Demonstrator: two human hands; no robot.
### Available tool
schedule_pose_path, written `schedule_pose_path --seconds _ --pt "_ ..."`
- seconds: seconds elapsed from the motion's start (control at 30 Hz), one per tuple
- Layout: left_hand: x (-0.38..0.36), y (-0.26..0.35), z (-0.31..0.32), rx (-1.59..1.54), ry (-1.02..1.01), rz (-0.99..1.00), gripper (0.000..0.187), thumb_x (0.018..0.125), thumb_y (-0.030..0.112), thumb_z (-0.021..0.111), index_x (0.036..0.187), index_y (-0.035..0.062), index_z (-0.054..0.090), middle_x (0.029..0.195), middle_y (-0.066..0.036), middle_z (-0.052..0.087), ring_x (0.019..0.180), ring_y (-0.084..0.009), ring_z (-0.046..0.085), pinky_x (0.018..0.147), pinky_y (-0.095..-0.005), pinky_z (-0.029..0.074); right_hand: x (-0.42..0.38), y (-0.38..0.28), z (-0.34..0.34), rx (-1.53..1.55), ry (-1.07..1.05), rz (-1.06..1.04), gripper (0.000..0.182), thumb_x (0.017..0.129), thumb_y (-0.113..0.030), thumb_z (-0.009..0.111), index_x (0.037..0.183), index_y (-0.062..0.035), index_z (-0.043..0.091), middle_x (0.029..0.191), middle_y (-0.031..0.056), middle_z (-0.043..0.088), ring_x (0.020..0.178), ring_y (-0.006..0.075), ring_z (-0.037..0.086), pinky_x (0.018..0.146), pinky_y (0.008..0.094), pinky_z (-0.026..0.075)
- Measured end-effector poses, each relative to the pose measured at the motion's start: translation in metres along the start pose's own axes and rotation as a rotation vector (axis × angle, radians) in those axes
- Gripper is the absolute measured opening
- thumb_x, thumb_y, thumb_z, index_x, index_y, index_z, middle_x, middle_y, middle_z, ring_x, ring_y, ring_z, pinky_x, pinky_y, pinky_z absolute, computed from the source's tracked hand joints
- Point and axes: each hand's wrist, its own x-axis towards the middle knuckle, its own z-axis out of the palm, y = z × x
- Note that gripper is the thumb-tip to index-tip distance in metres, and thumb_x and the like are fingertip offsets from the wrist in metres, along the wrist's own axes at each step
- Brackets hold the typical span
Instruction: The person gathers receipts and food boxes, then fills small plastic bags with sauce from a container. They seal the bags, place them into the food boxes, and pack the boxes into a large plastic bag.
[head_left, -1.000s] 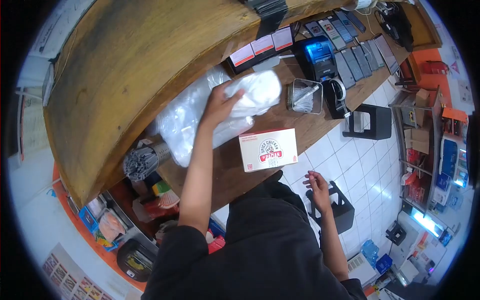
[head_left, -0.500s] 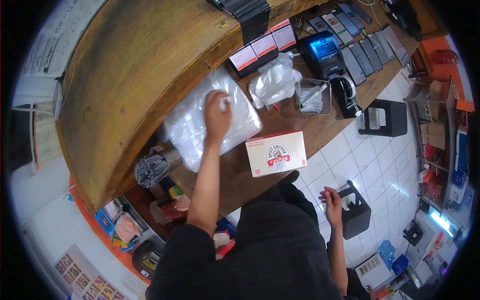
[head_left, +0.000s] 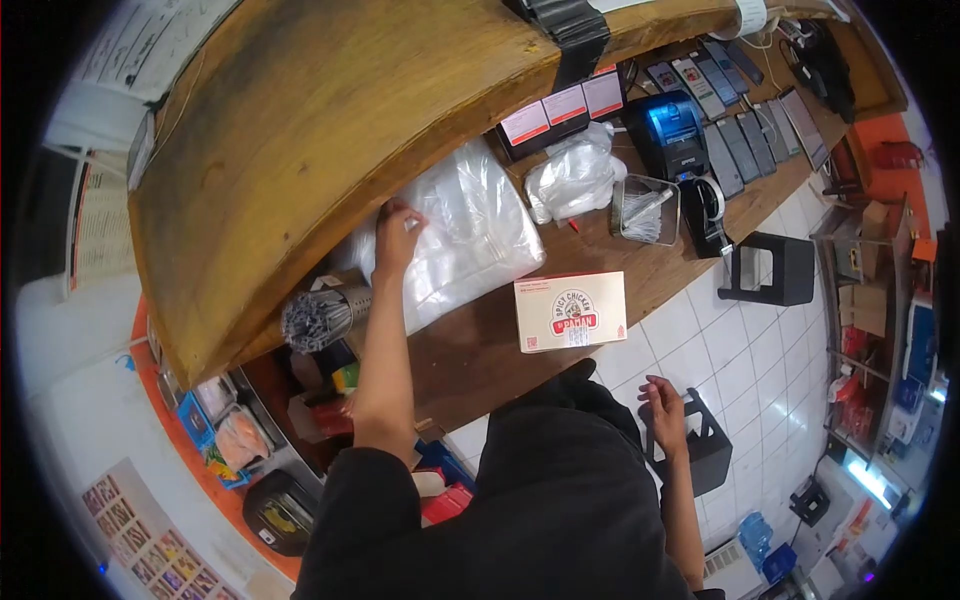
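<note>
My left hand (head_left: 399, 237) is at the left part of a stack of clear plastic bags (head_left: 470, 235) on the wooden counter, fingers curled with the fingertips pressed together; whether a bag edge is between them is too small to tell. My right hand (head_left: 664, 408) hangs over the floor beside the counter, fingers apart and holding nothing. A closed cream and red chicken box (head_left: 571, 312) sits near the counter's edge, to the right of the bags. Behind it lie a bunched plastic bag (head_left: 575, 177) and a clear container of thin white sticks (head_left: 645, 212).
A curved wooden ledge (head_left: 330, 130) overhangs the bags. At the left stands a metal holder of straws (head_left: 325, 317). A tape dispenser (head_left: 706, 215), a blue-lit printer (head_left: 668, 135) and several phones (head_left: 740, 150) line the counter. Black stools (head_left: 768, 268) stand on the tiled floor.
My left hand has moved left across the bags toward the ledge. The view has shifted, so the counter items appear further right and a bit lower. My right hand stays raised and open.
</note>
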Motion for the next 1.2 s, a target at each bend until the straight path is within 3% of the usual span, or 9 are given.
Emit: schedule_pose_path --seconds 0.17,0.4,0.6,0.63,0.77,0.8,0.9,1.0,1.2 --pt "-0.006 0.015 -0.010 0.208 0.125 0.055 0.013 0.097 0.007 0.059 0.098 -0.0005 0.069 0.111 -0.019 0.061 0.103 -0.0408 0.061 0.087 -0.0459 0.050 -0.002 -0.010 -0.006 -0.037 -0.031 -0.025 0.035 0.107 -0.025 0.057 0.127 0.0041 0.062 0.102 0.0112 0.071 0.092 0.0162 0.068 0.084 0.0299 0.052" --pt "-0.043 0.100 -0.045 0.538 0.621 0.101 0.021 0.102 0.014 0.056 0.097 -0.0034 0.065 0.108 -0.023 0.060 0.098 -0.0412 0.062 0.083 -0.0488 0.049 0.010 -0.023 -0.025 0.109 -0.136 -0.095 0.035 0.108 -0.024 0.055 0.129 0.0038 0.061 0.105 0.0100 0.071 0.091 0.0154 0.067 0.082 0.0289 0.052" --pt "-0.104 0.226 -0.099 0.136 0.427 -0.108 0.036 0.100 0.020 0.066 0.077 -0.0027 0.051 0.065 -0.019 0.048 0.058 -0.0315 0.044 0.057 -0.0393 0.042 0.025 -0.056 -0.052 0.241 -0.321 -0.247 0.034 0.108 -0.023 0.057 0.130 0.0027 0.061 0.108 0.0106 0.071 0.096 0.0163 0.068 0.085 0.0285 0.053" --pt "-0.119 0.253 -0.103 0.032 0.398 -0.068 0.042 0.093 0.022 0.077 0.073 0.0006 0.047 0.059 -0.009 0.045 0.055 -0.0194 0.035 0.053 -0.0346 0.037 0.023 -0.072 -0.054 0.233 -0.371 -0.264 0.034 0.107 -0.022 0.057 0.130 0.0024 0.061 0.108 0.0106 0.071 0.097 0.0165 0.068 0.085 0.0289 0.053" --pt "-0.186 0.391 -0.092 -0.559 0.036 -0.127 0.019 0.085 0.010 0.083 0.090 0.0010 0.067 0.077 0.003 0.064 0.069 -0.0063 0.051 0.060 -0.0265 0.044 0.043 -0.093 -0.055 0.156 -0.803 -0.353 0.040 0.102 -0.019 0.066 0.136 0.0008 0.057 0.122 0.0119 0.069 0.112 0.0184 0.065 0.095 0.0312 0.052" --pt "-0.202 0.419 -0.087 -0.504 -0.007 -0.075 0.022 0.087 0.005 0.079 0.107 -0.0003 0.071 0.084 0.002 0.068 0.075 -0.0042 0.056 0.065 -0.0228 0.046 0.049 -0.093 -0.051 0.126 -0.948 -0.378 0.044 0.101 -0.018 0.067 0.139 0.0003 0.055 0.128 0.0126 0.067 0.118 0.0190 0.063 0.098 0.0313 0.051" --pt "-0.242 0.460 -0.054 -0.672 -0.070 -0.144 0.018 0.100 0.014 0.068 0.111 -0.0009 0.070 0.076 0.001 0.067 0.059 -0.0021 0.051 0.053 -0.0212 0.038 0.038 -0.094 -0.041 0.392 -1.322 -0.167 0.093 0.088 -0.015 0.082 0.160 -0.0060 0.025 0.158 0.0121 0.041 0.147 0.0226 0.038 0.117 0.0405 0.038" --pt "-0.275 0.498 -0.043 -0.883 -0.020 -0.274 0.034 0.109 0.029 0.053 0.119 0.0004 0.069 0.075 -0.005 0.072 0.045 -0.0004 0.041 0.043 -0.0195 0.029 0.017 -0.092 -0.046 0.793 -1.489 -0.072 0.098 0.080 -0.012 0.088 0.158 -0.0051 0.029 0.151 0.0127 0.050 0.141 0.0262 0.047 0.117 0.0451 0.038" --pt "-0.321 0.509 -0.043 -0.889 0.441 -0.333 0.045 0.113 0.035 0.039 0.132 0.0017 0.061 0.086 -0.013 0.077 0.042 0.0000 0.035 0.039 -0.0183 0.024 0.012 -0.123 -0.100 1.061 -1.768 -0.104 0.096 0.075 -0.018 0.090 0.152 0.0030 0.037 0.127 0.0222 0.065 0.093 0.0263 0.069 0.082 0.0404 0.056"
